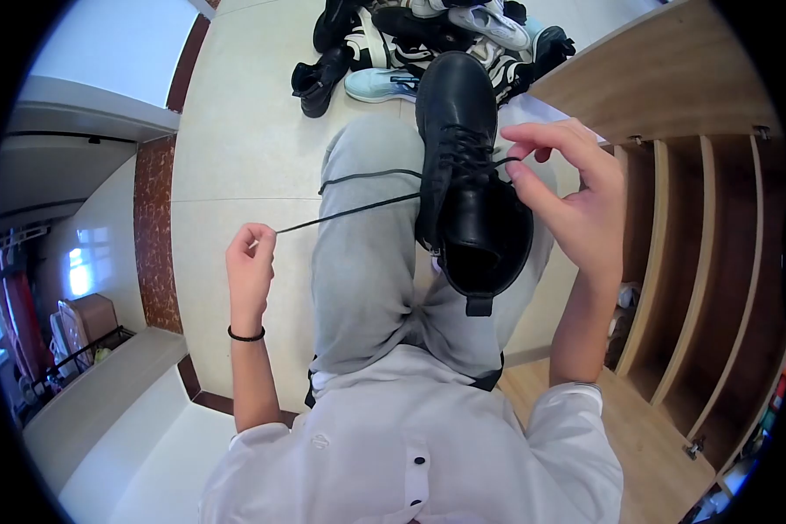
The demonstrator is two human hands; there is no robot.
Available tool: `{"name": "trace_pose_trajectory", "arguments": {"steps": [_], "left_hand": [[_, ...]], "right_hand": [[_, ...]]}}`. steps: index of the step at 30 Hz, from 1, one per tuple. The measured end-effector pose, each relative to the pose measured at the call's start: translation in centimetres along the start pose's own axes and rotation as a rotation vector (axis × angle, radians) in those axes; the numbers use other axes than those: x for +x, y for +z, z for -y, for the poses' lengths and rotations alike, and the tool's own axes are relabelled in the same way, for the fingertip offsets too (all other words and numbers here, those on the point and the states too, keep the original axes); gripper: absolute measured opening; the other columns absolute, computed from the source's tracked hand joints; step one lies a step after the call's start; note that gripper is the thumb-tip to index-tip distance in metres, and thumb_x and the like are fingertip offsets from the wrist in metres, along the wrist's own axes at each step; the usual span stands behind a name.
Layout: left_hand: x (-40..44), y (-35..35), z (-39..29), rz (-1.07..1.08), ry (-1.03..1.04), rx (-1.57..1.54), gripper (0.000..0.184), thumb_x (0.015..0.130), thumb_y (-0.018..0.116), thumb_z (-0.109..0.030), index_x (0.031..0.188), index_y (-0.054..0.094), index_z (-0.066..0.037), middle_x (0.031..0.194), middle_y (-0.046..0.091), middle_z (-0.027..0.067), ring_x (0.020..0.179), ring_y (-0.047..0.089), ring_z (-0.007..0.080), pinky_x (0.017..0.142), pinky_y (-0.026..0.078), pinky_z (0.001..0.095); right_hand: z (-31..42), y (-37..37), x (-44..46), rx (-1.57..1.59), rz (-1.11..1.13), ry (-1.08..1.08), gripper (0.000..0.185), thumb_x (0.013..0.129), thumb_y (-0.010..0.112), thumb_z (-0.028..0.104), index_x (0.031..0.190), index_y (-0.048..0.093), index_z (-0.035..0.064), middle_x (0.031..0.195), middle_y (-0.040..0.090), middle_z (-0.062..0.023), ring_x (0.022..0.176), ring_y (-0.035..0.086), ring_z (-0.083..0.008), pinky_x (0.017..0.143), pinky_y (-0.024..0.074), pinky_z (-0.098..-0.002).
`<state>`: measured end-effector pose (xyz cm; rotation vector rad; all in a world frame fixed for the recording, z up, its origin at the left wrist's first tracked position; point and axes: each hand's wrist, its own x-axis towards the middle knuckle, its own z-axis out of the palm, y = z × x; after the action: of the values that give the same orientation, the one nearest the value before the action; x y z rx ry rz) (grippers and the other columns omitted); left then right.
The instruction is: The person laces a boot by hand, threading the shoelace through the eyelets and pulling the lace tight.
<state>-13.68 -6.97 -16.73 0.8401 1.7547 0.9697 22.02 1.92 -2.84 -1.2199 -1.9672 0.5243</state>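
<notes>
A black lace-up boot (467, 201) rests across my knees, toe pointing away and its opening toward me. Out to the left, my left hand (251, 262) pinches the end of a black shoelace (349, 212), which is drawn taut from the boot's side. Another stretch of lace lies loose over my left knee. At the boot's right side, my right hand (572, 179) has thumb and index finger closed on a short length of lace near the eyelets. The lacing over the tongue is partly crossed.
Beyond my knees, a heap of shoes (428, 35) covers the tiled floor, with a black boot (319, 80) and a pale blue sneaker (380, 86) at its near edge. On the right stands an open wooden shoe cabinet (659, 262) with dividers. A raised ledge (105, 384) runs at left.
</notes>
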Motion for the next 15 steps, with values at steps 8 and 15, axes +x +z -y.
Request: {"name": "trace_pose_trajectory", "arguments": {"steps": [8,15], "left_hand": [[2.8,-0.9,2.6,0.308,0.303,0.756,0.015,0.09,0.064,-0.014,0.091,0.07,0.0,0.071,0.064,0.0051,0.058,0.053,0.0124,0.055,0.043,0.0294],[1.9,5.2,-9.6,0.114,0.768,0.433,0.017,0.094,0.059,-0.013,0.103,0.069,-0.002,0.096,0.069,0.0086,0.082,0.061,0.0169,0.071,0.047,0.0298]], "right_hand": [[0.2,0.4,-0.2,0.063,-0.202,-0.018,0.024,0.077,0.069,-0.003,0.1,0.072,0.0029,0.082,0.065,-0.0044,0.074,0.055,-0.0133,0.069,0.0449,-0.025],[-0.6,-0.1,-1.9,0.089,-0.248,0.053,0.019,0.083,0.066,-0.003,0.1,0.072,0.0012,0.082,0.064,-0.0045,0.073,0.054,-0.0116,0.068,0.0432,-0.0241]]}}
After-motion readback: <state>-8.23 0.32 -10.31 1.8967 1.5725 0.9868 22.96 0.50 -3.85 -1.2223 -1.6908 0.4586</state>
